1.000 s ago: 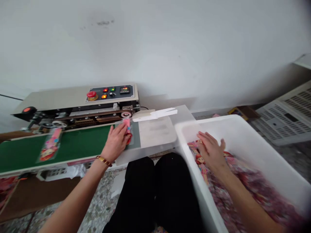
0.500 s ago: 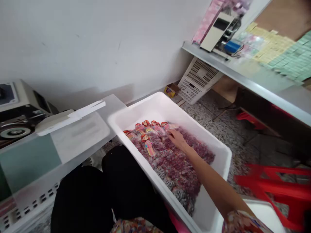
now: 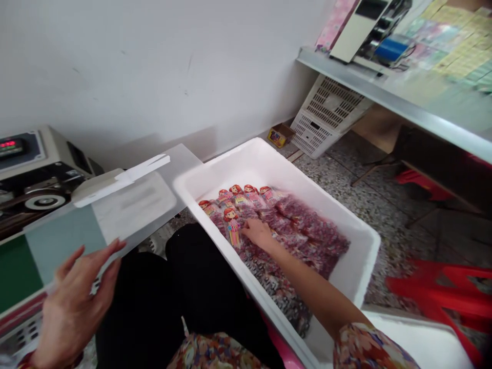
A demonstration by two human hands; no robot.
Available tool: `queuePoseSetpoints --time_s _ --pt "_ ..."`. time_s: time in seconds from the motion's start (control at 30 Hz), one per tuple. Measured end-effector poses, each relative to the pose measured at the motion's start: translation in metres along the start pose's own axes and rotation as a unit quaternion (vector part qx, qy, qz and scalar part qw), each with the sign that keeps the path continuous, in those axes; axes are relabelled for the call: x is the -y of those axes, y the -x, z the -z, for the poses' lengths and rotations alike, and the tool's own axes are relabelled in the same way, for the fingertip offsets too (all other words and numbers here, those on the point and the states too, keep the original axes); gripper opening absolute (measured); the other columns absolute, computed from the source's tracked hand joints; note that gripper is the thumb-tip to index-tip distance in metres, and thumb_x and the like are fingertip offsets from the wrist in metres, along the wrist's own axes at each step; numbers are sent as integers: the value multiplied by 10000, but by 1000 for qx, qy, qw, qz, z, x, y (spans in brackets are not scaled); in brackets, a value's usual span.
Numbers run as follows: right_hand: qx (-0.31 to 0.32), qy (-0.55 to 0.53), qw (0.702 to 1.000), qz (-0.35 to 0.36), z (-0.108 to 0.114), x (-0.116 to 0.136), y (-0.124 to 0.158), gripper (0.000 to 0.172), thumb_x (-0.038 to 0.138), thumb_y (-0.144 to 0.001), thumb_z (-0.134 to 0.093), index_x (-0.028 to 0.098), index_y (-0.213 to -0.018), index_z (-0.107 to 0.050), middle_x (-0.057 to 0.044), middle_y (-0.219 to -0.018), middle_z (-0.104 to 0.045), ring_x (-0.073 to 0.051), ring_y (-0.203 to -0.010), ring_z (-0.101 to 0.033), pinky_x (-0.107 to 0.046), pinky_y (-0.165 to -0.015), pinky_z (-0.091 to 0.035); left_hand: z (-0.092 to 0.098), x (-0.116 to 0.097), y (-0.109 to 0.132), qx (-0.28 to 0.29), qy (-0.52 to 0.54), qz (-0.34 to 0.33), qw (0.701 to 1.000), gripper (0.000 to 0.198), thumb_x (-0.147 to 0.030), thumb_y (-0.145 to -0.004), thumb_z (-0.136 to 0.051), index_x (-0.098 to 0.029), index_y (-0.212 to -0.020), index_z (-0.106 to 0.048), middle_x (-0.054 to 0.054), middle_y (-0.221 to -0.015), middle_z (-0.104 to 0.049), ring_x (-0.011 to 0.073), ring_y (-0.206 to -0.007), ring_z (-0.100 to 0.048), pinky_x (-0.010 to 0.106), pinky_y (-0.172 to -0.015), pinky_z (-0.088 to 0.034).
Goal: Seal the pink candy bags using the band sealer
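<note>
In the head view a white bin (image 3: 277, 161) holds rows of small plastic-wrapped packets (image 3: 303, 220). Several at its far left end show red-haired doll figures. My right hand (image 3: 258, 233) reaches into the bin, fingers bent together at the edge of one doll packet (image 3: 231, 227) that lies on top; what its fingertips grip is too small to make out. At the lower left my left hand (image 3: 82, 292) is over the near edge of the work table (image 3: 134, 225), fingers apart and nothing in them.
A machine (image 3: 42, 174) with a red display stands at the left. White paper strips (image 3: 142, 171) lie on the table. Behind are white crates (image 3: 319, 120) and a small box (image 3: 280, 135); a bench (image 3: 423, 113) carries another machine (image 3: 363, 31). A red stool (image 3: 449, 292) stands at right.
My left hand has come into view at the lower left. My right hand has moved left, from the middle of the packets to the doll packet on top. The view has shifted slightly.
</note>
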State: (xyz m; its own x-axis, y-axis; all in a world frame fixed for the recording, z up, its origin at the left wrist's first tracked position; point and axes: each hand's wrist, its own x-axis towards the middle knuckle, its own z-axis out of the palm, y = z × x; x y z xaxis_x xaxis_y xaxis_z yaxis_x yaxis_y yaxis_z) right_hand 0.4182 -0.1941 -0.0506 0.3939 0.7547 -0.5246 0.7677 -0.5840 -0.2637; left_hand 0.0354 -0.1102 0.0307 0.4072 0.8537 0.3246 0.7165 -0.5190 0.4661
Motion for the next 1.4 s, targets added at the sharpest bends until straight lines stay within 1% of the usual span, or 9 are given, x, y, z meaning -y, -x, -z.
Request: queuePoseSetpoints --time_s 0.33,0.5,0.57,0.7,0.8,0.87,1.0,1.17,1.4 --pt "-29 -203 979 -12 -20 0 4 270 214 -770 -692 214 -1028 -612 -2 -845 -706 -215 -874 -651 -314 -782 -425 -35 -47 -18 38 64 -136 988 427 -250 -988 -520 -361 -1400 -519 16 -1151 -731 224 -975 -715 559 -1188 -380" --pt "-23 -350 936 16 21 -12 1 379 221 -746 -661 198 -1110 -558 69 -663 -619 -148 -588 -586 -258 -584 -449 -49 -62 -30 39 57 -156 985 377 -269 -1003 -508 -309 -1377 -524 69 -1205 -712 266 -1097 -679 541 -1110 -433" --pt "-21 -444 895 28 47 -8 6 396 236 -737 -673 201 -1115 -559 76 -646 -622 -128 -523 -555 -246 -541 -447 -60 -76 -39 35 62 -169 983 389 -268 -1000 -518 -296 -1388 -523 83 -1243 -697 287 -1196 -631 513 -1065 -465" --pt "71 -662 743 72 89 22 28 367 229 -640 -808 196 -965 -642 55 -685 -666 -94 -515 -546 -215 -513 -451 -85 -108 -55 47 85 -193 976 548 -303 -977 -574 -279 -1501 -417 111 -1434 -592 321 -1368 -497 516 -1087 -438" --pt "145 -708 684 99 103 55 46 344 212 -634 -850 191 -927 -671 34 -782 -701 -81 -577 -580 -202 -567 -493 -95 -123 -63 51 120 -184 974 662 -371 -944 -631 -254 -1540 -367 138 -1529 -499 337 -1426 -433 544 -1134 -388" --pt "176 -721 661 113 105 76 53 354 220 -642 -864 194 -928 -658 37 -783 -692 -86 -599 -595 -215 -601 -517 -94 -124 -67 39 179 -171 968 516 -342 -970 -587 -269 -1470 -479 116 -1469 -567 302 -1384 -491 540 -1171 -348" --pt "183 -665 708 152 105 106 44 425 351 -713 -844 218 -1053 -628 41 -704 -661 -118 -544 -580 -243 -525 -486 -74 -110 -78 36 375 -31 926 275 -347 -999 -531 -257 -1197 -701 69 -1213 -726 244 -1136 -659 454 -1093 -445" --pt "-17 -514 827 228 106 138 15 308 469 -793 -745 226 -978 -707 9 -797 -680 -126 -645 -604 -227 -554 -446 -45 -79 -97 47 549 163 818 405 -501 -829 -733 -172 -1064 -750 79 -1044 -777 254 -979 -704 368 -924 -543" --pt "108 -455 798 381 87 200 -2 261 440 -763 -750 214 -892 -730 19 -841 -701 -153 -766 -624 -268 -719 -471 -29 -42 -113 8 545 185 818 362 -497 -709 -809 -173 -854 -738 47 -847 -773 197 -777 -696 328 -807 -565"
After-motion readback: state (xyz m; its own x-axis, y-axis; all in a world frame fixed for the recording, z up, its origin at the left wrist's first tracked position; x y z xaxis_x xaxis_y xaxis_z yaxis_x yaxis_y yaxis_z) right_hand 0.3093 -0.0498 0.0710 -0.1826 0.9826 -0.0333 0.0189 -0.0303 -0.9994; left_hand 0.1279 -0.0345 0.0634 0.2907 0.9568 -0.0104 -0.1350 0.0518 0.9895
